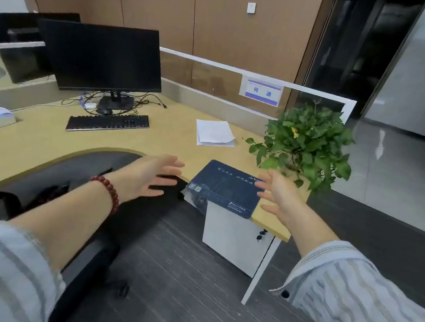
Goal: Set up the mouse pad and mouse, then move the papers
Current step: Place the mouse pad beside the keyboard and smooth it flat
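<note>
A dark blue mouse pad (225, 190) lies on the near right corner of the wooden desk (45, 137), overhanging its front edge. My left hand (149, 176) hovers open just left of the pad, fingers spread. My right hand (279, 194) is open at the pad's right edge, fingertips close to or touching it. A small stack of white papers (214, 133) rests on the desk beyond the pad. A black mouse (104, 110) sits behind the keyboard at the monitor's foot.
A black keyboard (108, 122) and monitor (100, 57) stand at the desk's left. A leafy potted plant (307, 141) crowds the right end. A white drawer cabinet (233, 237) sits under the desk. A black office chair (70, 195) is below my left arm.
</note>
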Available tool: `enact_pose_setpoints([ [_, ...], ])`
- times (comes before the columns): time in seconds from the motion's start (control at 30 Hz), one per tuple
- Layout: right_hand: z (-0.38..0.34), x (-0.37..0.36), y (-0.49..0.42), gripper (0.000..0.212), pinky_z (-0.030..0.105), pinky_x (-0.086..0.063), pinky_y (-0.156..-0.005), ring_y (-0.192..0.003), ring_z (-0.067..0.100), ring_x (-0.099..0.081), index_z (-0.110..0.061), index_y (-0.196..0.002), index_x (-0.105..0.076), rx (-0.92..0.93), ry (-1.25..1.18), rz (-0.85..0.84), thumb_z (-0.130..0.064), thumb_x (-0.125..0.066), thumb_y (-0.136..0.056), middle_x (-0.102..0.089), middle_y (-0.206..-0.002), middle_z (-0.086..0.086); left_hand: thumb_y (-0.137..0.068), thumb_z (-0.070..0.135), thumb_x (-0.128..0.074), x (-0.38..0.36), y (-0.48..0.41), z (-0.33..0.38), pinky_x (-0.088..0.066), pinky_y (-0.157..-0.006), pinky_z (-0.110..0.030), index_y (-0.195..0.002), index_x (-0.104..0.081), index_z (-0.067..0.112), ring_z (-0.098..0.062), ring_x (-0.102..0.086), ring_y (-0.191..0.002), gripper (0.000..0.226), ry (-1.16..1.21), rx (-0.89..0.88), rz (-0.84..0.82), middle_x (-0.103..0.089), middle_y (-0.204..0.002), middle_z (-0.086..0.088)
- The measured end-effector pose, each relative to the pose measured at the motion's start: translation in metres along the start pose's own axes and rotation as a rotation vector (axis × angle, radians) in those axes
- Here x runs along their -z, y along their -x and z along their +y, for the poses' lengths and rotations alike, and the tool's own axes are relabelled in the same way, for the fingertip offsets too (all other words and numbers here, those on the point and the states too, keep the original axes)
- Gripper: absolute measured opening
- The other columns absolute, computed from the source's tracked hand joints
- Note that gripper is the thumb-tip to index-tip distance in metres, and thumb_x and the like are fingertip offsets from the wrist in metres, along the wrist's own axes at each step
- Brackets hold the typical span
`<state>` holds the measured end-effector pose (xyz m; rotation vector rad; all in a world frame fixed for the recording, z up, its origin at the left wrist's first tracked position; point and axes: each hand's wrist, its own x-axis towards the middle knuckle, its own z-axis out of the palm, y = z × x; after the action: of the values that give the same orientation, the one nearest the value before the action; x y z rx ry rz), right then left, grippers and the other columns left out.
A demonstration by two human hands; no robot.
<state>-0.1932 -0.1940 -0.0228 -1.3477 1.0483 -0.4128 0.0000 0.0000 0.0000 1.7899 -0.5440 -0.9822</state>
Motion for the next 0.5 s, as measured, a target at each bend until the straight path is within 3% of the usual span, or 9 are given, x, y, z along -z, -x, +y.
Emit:
enact_pose_setpoints([
  [0.23,0.005,0.008,-0.117,0.049,0.046,-0.038,-0.104,-0.132,0.029,-0.044,-0.012,-0.136,-0.049,-0.211,-0.010,-0.002,-0.040,-0.037,-0.098,-0.048,-0.143,0.008,-0.094,0.052,-0.036,-0.026,-0.129,0.008,-0.027,-0.109,-0.050,-0.118,-0.059,0.028,-0.022,-0.046,-0.129,0.041,-0.067,0.195,0.040,-0.054,-0.138,0.001],
  [0.37,0.001,0.010,-0.178,0.048,0.046,-0.038,-0.097,-0.129,0.031,-0.043,-0.014,-0.134,-0.050,-0.298,-0.005,0.041,-0.042,-0.039,-0.096,-0.046,-0.142,0.007,-0.091,0.057,-0.035,-0.036,-0.202,0.023,-0.021,-0.110,-0.055,-0.128,-0.055,0.027,-0.024,-0.039,-0.134,0.051,-0.108,0.253,0.015,-0.046,-0.145,0.000],
  [0.5,-0.003,0.008,-0.234,0.046,0.048,-0.037,-0.099,-0.130,0.032,-0.041,-0.014,-0.133,-0.049,-0.353,-0.031,0.087,-0.040,-0.039,-0.096,-0.043,-0.143,0.007,-0.090,0.057,-0.037,-0.045,-0.278,0.030,-0.027,-0.099,-0.047,-0.133,-0.050,0.028,-0.024,-0.040,-0.131,0.054,-0.092,0.295,-0.047,-0.044,-0.146,-0.001],
])
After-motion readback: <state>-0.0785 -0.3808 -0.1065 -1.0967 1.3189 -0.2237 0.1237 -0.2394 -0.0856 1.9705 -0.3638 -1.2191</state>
